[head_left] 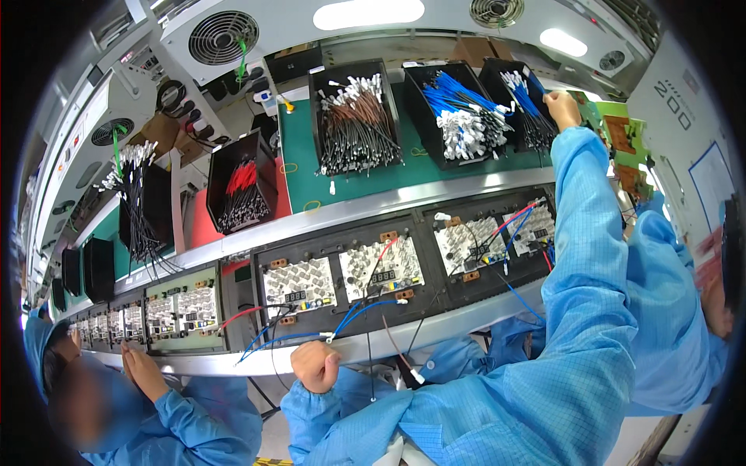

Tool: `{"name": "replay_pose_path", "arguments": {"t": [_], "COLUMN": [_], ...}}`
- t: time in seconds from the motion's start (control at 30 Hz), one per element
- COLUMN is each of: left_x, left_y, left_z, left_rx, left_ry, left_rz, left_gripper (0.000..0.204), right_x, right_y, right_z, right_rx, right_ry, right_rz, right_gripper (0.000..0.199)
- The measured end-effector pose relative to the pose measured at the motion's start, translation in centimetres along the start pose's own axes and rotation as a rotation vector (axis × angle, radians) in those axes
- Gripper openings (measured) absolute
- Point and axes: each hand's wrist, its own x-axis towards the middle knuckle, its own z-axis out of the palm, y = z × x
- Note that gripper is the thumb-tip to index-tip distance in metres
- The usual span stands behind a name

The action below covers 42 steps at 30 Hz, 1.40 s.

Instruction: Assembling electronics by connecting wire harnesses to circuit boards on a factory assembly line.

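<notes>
My left hand (315, 366) is closed in a fist just in front of the conveyor's metal edge. Blue wires (359, 312) with metal ring ends hang beside it, and whatever it may hold is hidden. My right arm stretches far forward. At its end, my right hand (563, 110) is closed at the rim of the rightmost black bin (497, 74), which holds blue and black wires (532, 109) with white connectors. Its grip is too small to make out. Between my arms lie circuit boards (381, 268) in dark carrier trays (311, 252), with red, blue and black wires across them.
Black bins of brown-and-black wires (357, 124), blue-and-white wires (470, 116) and red-and-black wires (242, 190) stand on the shelf behind. Co-workers in blue sit close on both sides; one co-worker's hand (144, 371) is at the boards on the left. Fans (224, 37) hang overhead.
</notes>
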Motion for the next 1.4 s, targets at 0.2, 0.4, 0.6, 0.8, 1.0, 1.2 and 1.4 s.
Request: {"name": "replay_pose_path", "arguments": {"t": [0.2, 0.4, 0.6, 0.8, 1.0, 1.2, 1.4], "left_x": [-1.5, -0.1, 4.7, 4.9, 3.7, 3.5, 4.8], "left_y": [-0.6, 1.3, 5.4, 6.0, 6.7, 7.0, 4.2], "left_z": [-0.5, -1.6, -2.6, -2.8, -2.5, -2.1, -4.2], "left_rx": [0.019, -0.227, -0.515, -0.502, -0.425, -0.344, -0.065], "left_ry": [0.026, -0.042, -0.174, -0.208, -0.192, -0.068, 0.286], "left_rz": [-0.006, -0.056, -0.111, -0.065, -0.15, -0.247, -0.45], "left_gripper": [0.02, 0.023, 0.051, 0.031, 0.013, 0.011, 0.006], "right_x": [-0.8, -0.8, -26.1, -43.6, -47.0, -47.1, -44.5], "right_y": [-4.2, -9.2, -25.4, -26.7, -23.4, -22.1, -18.5], "right_z": [-1.9, -6.7, -22.0, -19.1, -16.2, -14.5, -14.6], "right_rx": [0.316, 1.04, 0.832, 0.824, 1.201, 1.232, 1.336], "right_ry": [0.093, 0.052, -0.269, -0.298, -0.605, -0.56, -0.346], "right_rz": [-0.156, -0.33, -0.703, -1.153, -0.633, -0.665, -0.48], "right_gripper": [0.033, 0.017, 0.015, 0.004, 0.005, 0.002, 0.017]}}
